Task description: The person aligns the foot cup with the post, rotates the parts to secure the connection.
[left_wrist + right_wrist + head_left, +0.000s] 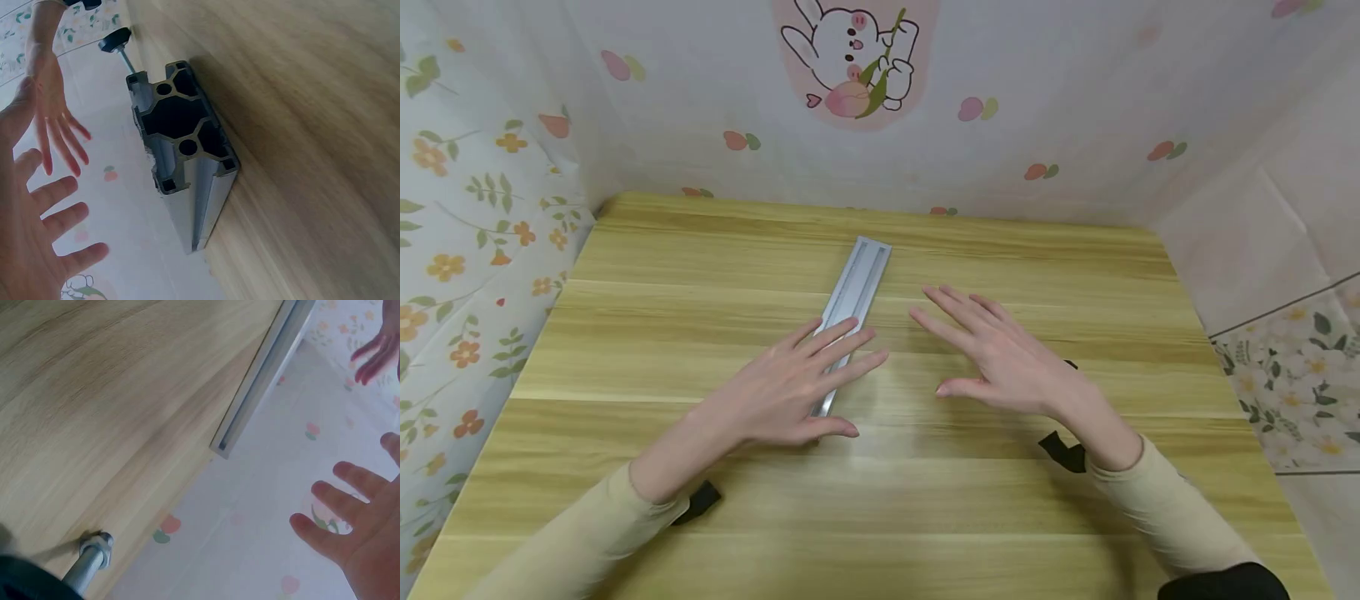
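Observation:
A silver aluminium extrusion bar point(853, 287) lies slantwise on the wooden table, its hollow, slotted end point(187, 147) showing in the left wrist view. Over its near part is my left hand point(797, 383), palm down with fingers spread, covering some of it from above. My right hand point(1011, 354) is to the right of the bar, apart from it, fingers extended and holding nothing. Near the right wrist is a levelling foot with a black round base point(115, 40). Its threaded rod point(84, 570) carries a hex nut at the end; the right arm mostly hides it in the head view.
The wooden table point(925, 517) reaches back to a white cloth point(700, 100) printed with a rabbit and fruit. Flowered cloth point(467, 292) hangs at the left, and pale panels point(1240, 233) stand on the right. Black straps point(1063, 454) hang below the wrists.

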Demonstrator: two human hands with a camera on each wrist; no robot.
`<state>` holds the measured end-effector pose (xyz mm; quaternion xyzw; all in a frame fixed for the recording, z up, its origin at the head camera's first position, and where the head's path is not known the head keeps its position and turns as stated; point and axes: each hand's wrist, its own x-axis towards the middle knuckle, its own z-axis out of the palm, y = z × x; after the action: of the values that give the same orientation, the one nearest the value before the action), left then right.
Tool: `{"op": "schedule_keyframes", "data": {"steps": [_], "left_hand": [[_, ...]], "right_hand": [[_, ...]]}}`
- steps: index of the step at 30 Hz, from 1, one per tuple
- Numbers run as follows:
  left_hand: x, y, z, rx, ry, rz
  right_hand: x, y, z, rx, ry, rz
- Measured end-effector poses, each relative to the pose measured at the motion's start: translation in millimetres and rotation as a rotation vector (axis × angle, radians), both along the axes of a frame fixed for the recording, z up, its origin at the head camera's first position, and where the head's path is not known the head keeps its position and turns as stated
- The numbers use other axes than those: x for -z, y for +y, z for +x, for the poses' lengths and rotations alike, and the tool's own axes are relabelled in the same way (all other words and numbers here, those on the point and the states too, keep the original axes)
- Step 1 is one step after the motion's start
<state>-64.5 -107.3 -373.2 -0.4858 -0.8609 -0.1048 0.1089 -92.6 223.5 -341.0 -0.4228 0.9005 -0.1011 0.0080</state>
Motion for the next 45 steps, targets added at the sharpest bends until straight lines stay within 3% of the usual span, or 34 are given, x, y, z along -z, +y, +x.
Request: {"op": "schedule_keyframes", "data": {"steps": [11,18,25,30,38,45], "left_hand": [[-2.6,-1.1,-10.2,-0.103,-0.058,-0.016],[-1.9,-2.8,-15.3,-0.116,-0.031,0.018],[-1.0,-5.1,-19.1,-0.147,-0.04,0.037],[-2.9,-6.4,-21.4,-0.23,-0.112,0.012],[-2.8,-11.6,-25.3,-0.367,-0.198,-0.005],[-0.7,-14.4,-28.3,-0.419,-0.227,0.02]], "right_hand": [[2.2,-11.6,-18.7,0.106,-0.058,-0.064],[3.7,-19.1,-34.1,0.152,-0.103,-0.128],[2.6,-29.1,-40.4,0.241,-0.185,-0.178],[4.7,-36.9,-43.4,0.304,-0.23,-0.199],[9.1,-51.7,-53.9,0.328,-0.271,-0.246],[9.7,-67.2,-69.7,0.384,-0.333,-0.296]]}}
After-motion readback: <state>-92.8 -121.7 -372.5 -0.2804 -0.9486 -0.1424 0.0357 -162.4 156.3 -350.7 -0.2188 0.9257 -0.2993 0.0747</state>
